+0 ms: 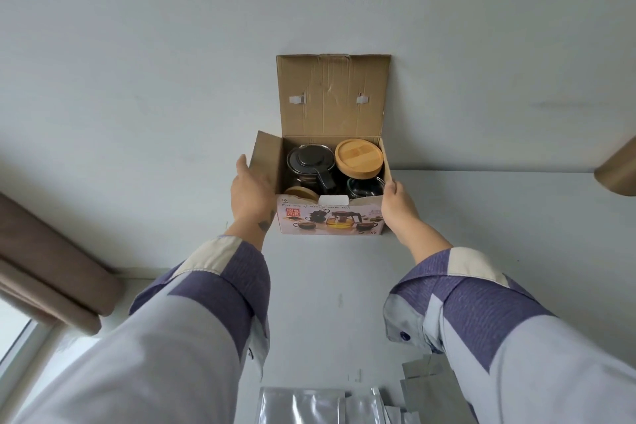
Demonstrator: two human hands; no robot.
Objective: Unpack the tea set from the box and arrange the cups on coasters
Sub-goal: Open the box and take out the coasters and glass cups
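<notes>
Cardboard tea-set box (331,217), lid up, stands on the white surface (481,251) against the wall. Left hand (250,191) lies flat on the side flap; right hand (399,205) pinches the opposite edge. Inside: glass teapot (309,165), bamboo coasters (359,157), a glass cup (365,186); fragile and probably slippery, best lifted by the handle. Printed English text is too blurred to read.
</notes>
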